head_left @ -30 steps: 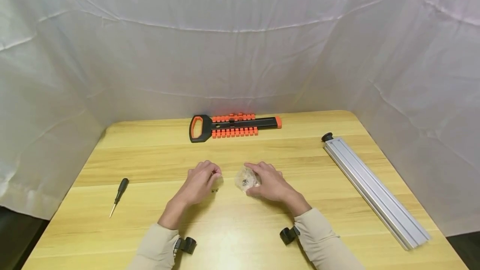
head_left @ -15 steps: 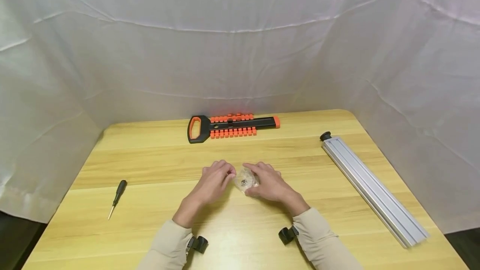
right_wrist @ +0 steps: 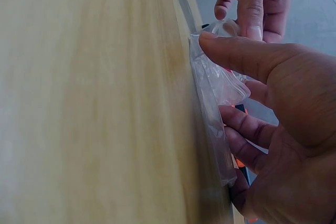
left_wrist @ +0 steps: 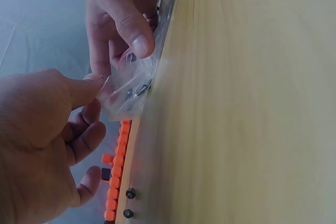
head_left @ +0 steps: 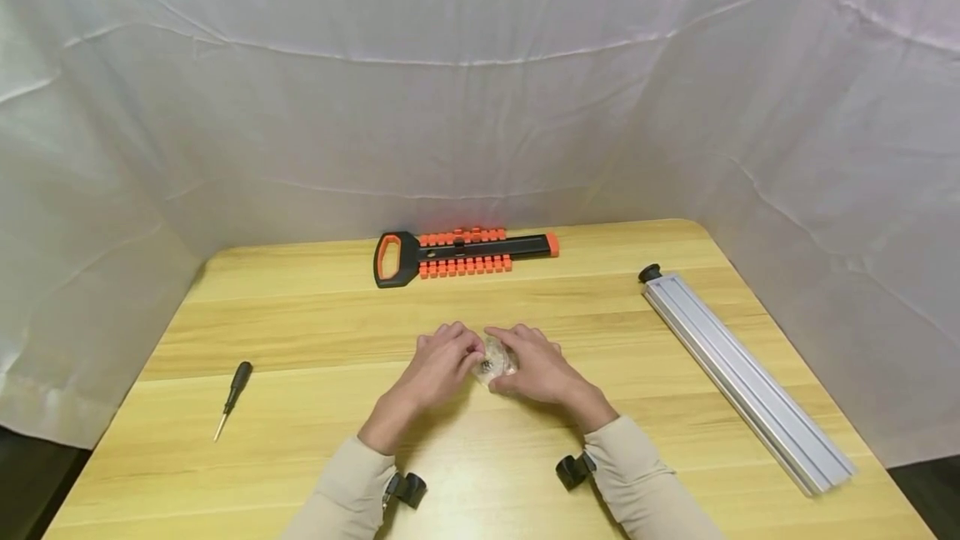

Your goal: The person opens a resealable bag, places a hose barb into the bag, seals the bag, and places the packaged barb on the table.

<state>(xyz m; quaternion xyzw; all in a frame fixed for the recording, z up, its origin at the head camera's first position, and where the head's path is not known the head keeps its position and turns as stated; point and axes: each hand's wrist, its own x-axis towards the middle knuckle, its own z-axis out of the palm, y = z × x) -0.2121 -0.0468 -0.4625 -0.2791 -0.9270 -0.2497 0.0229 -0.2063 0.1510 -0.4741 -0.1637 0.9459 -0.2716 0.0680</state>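
A clear plastic zip bag lies on the wooden table between the two hands, with small dark hardware visible through it. My right hand holds the bag with its thumb and fingers spread around it, keeping its mouth toward the left. At that mouth, my left hand pinches a tiny metal piece, apparently a screw, between thumb and forefinger; most of it is hidden by the fingertips. Two small dark screws rest on the table near the left hand.
A black-handled screwdriver lies at the left. At the back is a black and orange tool holder with a loop handle. A long silver aluminium bar with a black knob lies at the right. Pale cloth hangs behind the table.
My left hand has moved right from beside the loose screws to the mouth of the bag, its thumb and forefinger still together. My right hand stays on the bag.
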